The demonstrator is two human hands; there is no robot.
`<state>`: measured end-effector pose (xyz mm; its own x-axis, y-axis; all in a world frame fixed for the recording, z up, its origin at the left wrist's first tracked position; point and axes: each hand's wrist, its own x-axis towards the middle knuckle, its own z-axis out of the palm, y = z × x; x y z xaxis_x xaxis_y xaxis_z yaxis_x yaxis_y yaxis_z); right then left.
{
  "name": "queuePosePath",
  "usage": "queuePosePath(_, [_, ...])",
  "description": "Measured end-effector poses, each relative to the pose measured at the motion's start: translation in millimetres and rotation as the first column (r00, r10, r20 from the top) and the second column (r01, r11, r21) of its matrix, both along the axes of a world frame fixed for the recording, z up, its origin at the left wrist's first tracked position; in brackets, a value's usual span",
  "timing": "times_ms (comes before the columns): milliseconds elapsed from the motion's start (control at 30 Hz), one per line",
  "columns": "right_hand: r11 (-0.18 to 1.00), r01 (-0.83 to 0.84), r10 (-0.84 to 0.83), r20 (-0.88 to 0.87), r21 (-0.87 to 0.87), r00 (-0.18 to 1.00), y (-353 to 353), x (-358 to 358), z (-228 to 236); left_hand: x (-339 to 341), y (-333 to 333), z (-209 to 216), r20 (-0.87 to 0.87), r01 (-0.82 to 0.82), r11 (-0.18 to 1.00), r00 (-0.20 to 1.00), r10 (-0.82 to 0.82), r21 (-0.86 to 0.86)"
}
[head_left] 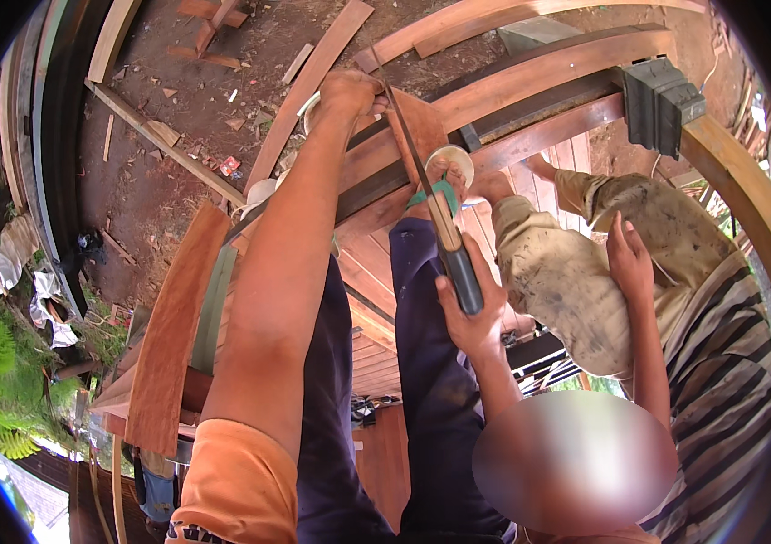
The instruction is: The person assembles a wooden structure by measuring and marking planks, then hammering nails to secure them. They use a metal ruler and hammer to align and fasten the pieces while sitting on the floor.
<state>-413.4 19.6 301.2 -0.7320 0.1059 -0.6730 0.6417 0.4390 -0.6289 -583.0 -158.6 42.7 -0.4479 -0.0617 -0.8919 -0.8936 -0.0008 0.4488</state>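
The left arm is stretched far forward with the elbow almost straight, and its hand [349, 95] is bent at the wrist, the fingers curled close beside a reddish-brown board [421, 118], though I cannot tell if they grip it. The right hand [479, 317], with forearm partly hidden, is closed around the smooth black grip of a saw [444, 227], whose pale wooden section continues into a thin, dark metal blade. This blade slants across the flat, grained board, above long wooden beams [540, 77].
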Motion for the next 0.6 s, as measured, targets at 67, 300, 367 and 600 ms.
queuePosePath(67, [1.0, -0.022, 0.022, -0.016, 0.016, 1.0, 9.5, 11.3, 9.6, -1.7, 2.2, 3.5, 0.001, 0.007, 1.0, 1.0, -0.007, -0.006])
queuePosePath(300, [0.998, -0.004, -0.003, -0.108, -0.066, 0.994, -1.8, -16.2, -30.5, -0.9, 4.4, 0.2, 0.017, -0.036, 0.999, 0.999, 0.035, 0.008])
queuePosePath(367, [0.998, -0.04, 0.038, -0.072, -0.038, 0.997, 4.3, -10.1, -20.4, 0.7, 0.8, -3.0, 0.001, -0.027, 1.0, 1.0, 0.027, -0.001])
queuePosePath(600, [0.996, -0.085, 0.083, -0.162, -0.004, 0.983, 9.7, -17.2, -16.6, -2.0, 3.1, -8.7, 0.004, -0.023, 0.998, 1.0, 0.024, -0.056])
